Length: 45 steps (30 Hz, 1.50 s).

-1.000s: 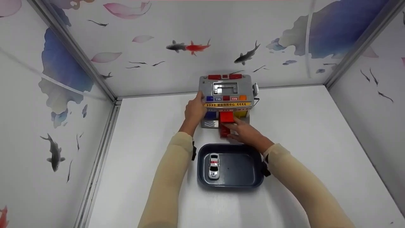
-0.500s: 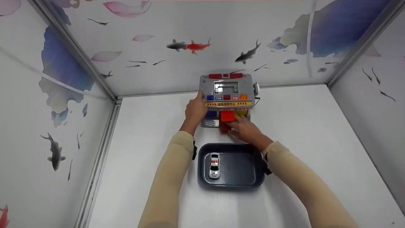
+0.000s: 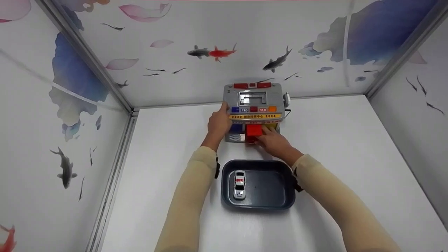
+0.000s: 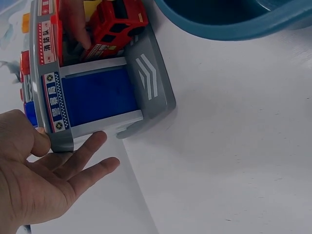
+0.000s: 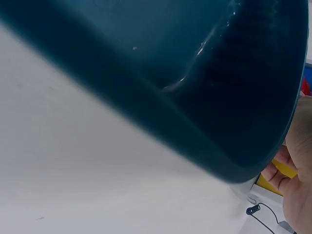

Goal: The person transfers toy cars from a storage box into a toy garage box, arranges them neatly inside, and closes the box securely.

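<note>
A grey toy garage [image 3: 252, 101] with red, blue and orange buttons stands against the back wall. My left hand [image 3: 219, 122] grips its left edge; in the left wrist view the thumb presses the roof edge and two fingers stretch past the blue door [image 4: 100, 92]. The middle bay's red door [image 3: 254, 130] is lifted. Beneath it a red toy fire truck [image 4: 117, 24] sits partly inside the bay, its rear end sticking out. My right hand [image 3: 274, 141] holds the truck from the right, one finger lying along it. The truck's front is hidden.
A dark blue tray [image 3: 259, 206] stands in front of the garage, between my forearms, with a white toy police car [image 3: 239, 185] at its left. My right wrist is over the tray's right rim. A corded white piece [image 3: 287, 99] hangs at the garage's right side.
My right hand has moved forward with the fire truck, which now sits deeper in the middle bay. The left hand keeps its grip on the garage. The head view has shifted slightly.
</note>
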Motion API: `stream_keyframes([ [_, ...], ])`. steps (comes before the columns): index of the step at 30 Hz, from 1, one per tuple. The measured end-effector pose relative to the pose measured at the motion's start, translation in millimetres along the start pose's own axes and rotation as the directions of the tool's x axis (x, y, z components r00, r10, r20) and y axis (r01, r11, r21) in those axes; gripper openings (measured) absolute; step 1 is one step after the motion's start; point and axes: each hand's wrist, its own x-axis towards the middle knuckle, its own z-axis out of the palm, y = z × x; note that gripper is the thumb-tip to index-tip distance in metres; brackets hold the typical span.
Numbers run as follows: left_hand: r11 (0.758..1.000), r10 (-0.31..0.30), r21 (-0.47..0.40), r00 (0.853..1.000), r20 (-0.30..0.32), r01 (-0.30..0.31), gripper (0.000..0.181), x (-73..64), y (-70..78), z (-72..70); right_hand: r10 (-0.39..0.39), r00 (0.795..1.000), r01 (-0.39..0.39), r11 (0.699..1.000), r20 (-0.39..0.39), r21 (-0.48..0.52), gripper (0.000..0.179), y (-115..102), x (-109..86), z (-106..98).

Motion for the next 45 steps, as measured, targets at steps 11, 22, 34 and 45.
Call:
stream_keyframes([
  [11, 1.000, 0.026, 0.010, 1.000, -0.014, -0.026, 0.039, -1.8, -0.5, -2.5, -0.092, 0.990, 0.092, 0.996, 0.107, 0.006, 0.053, -1.6, -1.0, -6.4],
  [22, 1.000, 0.019, 0.010, 1.000, -0.010, -0.019, 0.038, -1.6, -1.9, -0.9, -0.187, 0.966, 0.109, 0.920, 0.178, 0.376, 0.045, -5.8, -0.7, -15.1],
  [34, 1.000, 0.017, 0.007, 1.000, -0.001, -0.017, 0.037, 0.4, -2.6, 0.8, -0.112, 0.961, 0.060, 0.977, 0.253, 0.207, 0.057, -4.5, -6.4, -21.1],
  [45, 1.000, 0.010, -0.001, 1.000, 0.005, -0.010, 0.038, -0.4, -2.0, 2.0, -0.076, 0.971, 0.088, 0.995, 0.226, -0.045, 0.067, 1.4, -8.8, -18.6],
])
